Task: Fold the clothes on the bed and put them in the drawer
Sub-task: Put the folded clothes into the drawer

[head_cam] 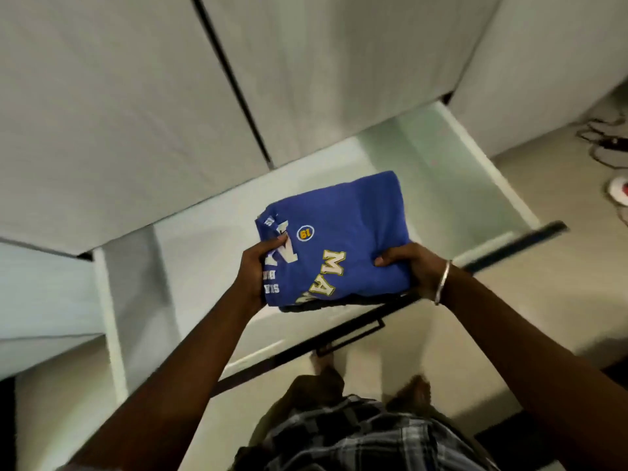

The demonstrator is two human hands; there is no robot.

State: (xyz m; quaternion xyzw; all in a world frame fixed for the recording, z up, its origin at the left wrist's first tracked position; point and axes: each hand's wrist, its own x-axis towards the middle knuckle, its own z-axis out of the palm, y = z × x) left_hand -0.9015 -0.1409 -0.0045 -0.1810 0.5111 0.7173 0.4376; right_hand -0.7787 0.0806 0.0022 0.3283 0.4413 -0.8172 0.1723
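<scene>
A folded blue T-shirt point(343, 229) with white and yellow lettering is held level over the open white drawer point(452, 185). My left hand point(256, 271) grips its left edge, thumb on top across the print. My right hand point(413, 268), with a metal bangle on the wrist, grips its right near corner. A darker folded garment point(339, 302) shows under the shirt's near edge. The drawer's pale bottom is visible around the shirt, and its dark front rail point(360, 329) runs just below my hands.
Tall white wardrobe doors point(136, 107) rise behind the drawer. Cables point(603, 139) and a small white and red object point(620, 192) lie on the floor at far right. My feet and checked shorts point(356, 433) are right in front of the drawer.
</scene>
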